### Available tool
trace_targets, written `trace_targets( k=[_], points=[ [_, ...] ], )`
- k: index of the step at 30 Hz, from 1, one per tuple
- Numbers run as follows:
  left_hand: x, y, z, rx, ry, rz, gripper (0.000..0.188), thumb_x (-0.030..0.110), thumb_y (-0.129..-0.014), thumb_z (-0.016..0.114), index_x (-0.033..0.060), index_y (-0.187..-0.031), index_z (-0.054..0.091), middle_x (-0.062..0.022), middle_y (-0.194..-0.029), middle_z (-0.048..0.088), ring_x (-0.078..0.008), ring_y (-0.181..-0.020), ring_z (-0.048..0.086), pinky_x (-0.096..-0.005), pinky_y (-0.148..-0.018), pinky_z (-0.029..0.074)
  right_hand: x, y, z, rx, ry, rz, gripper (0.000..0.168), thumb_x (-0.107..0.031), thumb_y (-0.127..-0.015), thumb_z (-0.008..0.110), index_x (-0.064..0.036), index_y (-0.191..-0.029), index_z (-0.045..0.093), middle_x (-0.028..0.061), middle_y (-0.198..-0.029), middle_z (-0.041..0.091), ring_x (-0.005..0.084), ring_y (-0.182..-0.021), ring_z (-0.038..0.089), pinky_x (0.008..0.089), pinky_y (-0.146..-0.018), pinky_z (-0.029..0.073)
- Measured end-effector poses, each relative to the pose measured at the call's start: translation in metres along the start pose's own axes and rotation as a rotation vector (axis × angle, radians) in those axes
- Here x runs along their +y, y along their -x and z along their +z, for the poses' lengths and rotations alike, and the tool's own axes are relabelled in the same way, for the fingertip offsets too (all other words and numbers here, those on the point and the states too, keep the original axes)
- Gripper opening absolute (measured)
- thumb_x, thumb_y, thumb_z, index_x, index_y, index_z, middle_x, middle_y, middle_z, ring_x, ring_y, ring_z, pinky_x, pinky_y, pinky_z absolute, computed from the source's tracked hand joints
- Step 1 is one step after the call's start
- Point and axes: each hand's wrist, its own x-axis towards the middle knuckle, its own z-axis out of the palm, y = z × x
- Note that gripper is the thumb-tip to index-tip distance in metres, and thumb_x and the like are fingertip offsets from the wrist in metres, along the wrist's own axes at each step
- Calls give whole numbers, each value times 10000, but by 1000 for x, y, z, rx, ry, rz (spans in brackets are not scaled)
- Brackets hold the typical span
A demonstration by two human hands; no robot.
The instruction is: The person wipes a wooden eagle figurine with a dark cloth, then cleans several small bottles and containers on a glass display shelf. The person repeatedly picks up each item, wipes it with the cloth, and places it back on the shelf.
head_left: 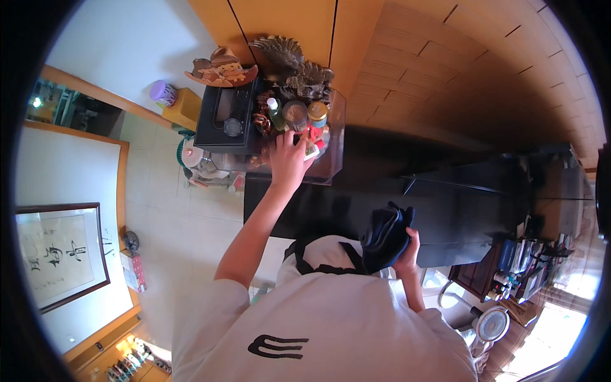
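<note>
My left hand (pixel 290 160) reaches into a clear plastic bin (pixel 338 167), its thumb and finger at a small red-capped bottle (pixel 311 152) with a white and green label. Close to the fingertips stand a brown-topped jar (pixel 295 116), a gold-lidded jar (pixel 317 113) and a green bottle with a white cap (pixel 275 113). On the right, my right hand (pixel 408 250) grips a folded dark blue cloth (pixel 385 234) over the edge of the black glossy cabinet top (pixel 348 205).
A black box (pixel 222 114) with a carved wooden ornament (pixel 223 69) on it stands left of the jars. Behind them rises a dark metallic sculpture (pixel 305 76). Books (pixel 520 258) fill the far right, near a white fan (pixel 492 323). A framed calligraphy (pixel 62 255) hangs at left.
</note>
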Motion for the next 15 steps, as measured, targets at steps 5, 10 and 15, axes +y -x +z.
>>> trace_targets(
  k=[5,10,15],
  points=[
    [-17,4,6,58,-54,51,632,346,-576,811,148,-1128,574,-93,-1143,469,-300,-1053,474,-452,-807,399,-11,-23,11,-15,59,38,642,-449,-757,542,-67,-1271,486,139,-1221,545,318,-1097,515,394,-969,408],
    [-23,4,11,118,24,131,733,459,-544,808,154,-1165,565,-104,-1171,454,-302,-1108,445,-476,-902,326,-23,-36,18,33,109,60,650,-463,-750,554,-61,-1258,497,139,-1193,562,312,-1058,543,395,-933,442],
    [-30,8,14,179,116,210,763,518,-532,813,81,-1112,577,-116,-1221,446,-342,-1160,426,-493,-943,311,-25,-46,1,3,82,92,643,-447,-769,532,-40,-1266,488,147,-1204,563,315,-1061,547,396,-948,437]
  ],
)
